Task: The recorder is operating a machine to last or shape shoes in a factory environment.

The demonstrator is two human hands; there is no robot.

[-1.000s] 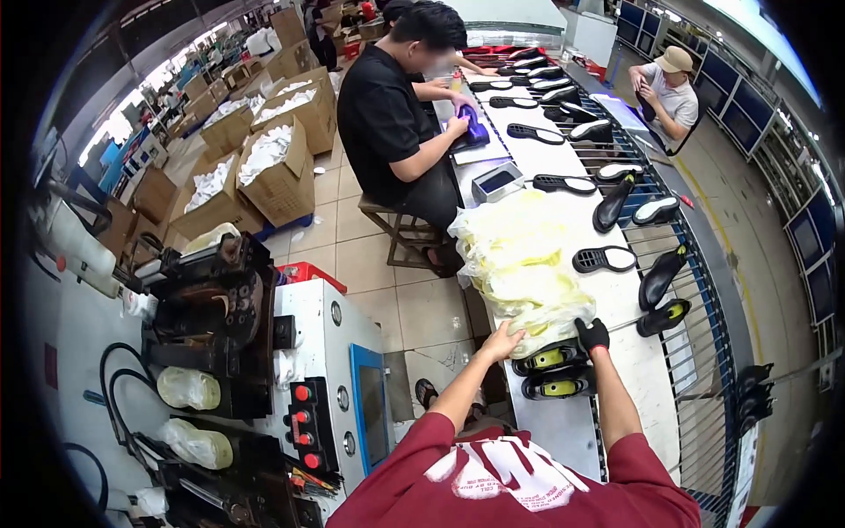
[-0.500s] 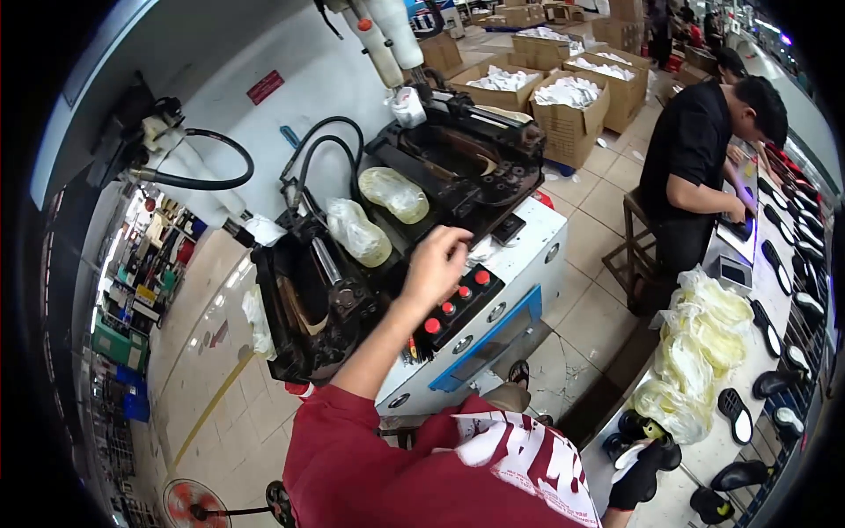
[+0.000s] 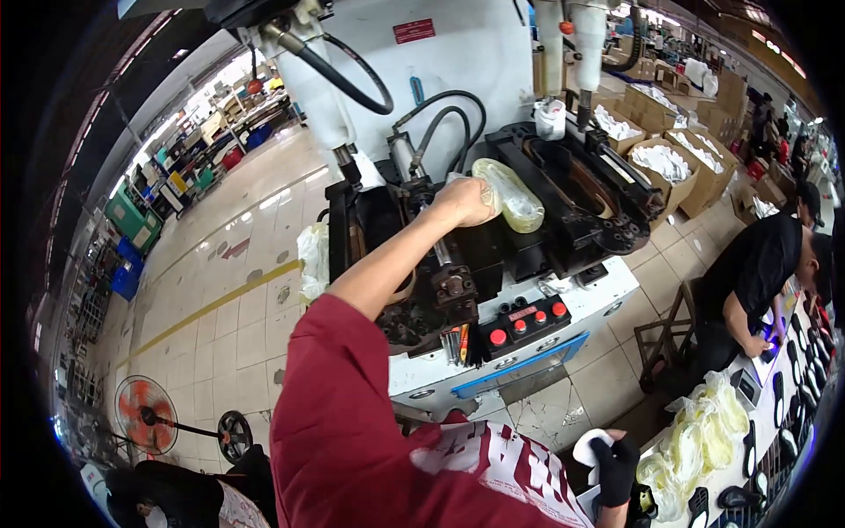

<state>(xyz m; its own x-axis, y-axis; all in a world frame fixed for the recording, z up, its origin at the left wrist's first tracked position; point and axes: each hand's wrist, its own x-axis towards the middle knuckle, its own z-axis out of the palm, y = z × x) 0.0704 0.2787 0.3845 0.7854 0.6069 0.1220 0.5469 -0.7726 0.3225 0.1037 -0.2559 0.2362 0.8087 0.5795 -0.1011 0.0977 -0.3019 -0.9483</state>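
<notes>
Two hands show. The bare left hand has its fingers curled against one of two yellowish plastic-wrapped bundles; whether they grip it I cannot tell. The other bundle lies just to their right. The dark-gloved right hand grasps one flat white pad, bare fingertips showing.

Two black clamping stations flank the left fingers. Nearer the body are four red push-buttons on one panel. Just right of the gloved fingers, a heap of plastic bags covers part of a white worktable. Far left of both hands, one fan stands on pale floor tiles.

The left hand hides most of its bundle. Shoe soles at far right are too crowded to count; a person at lower left is cut off.
</notes>
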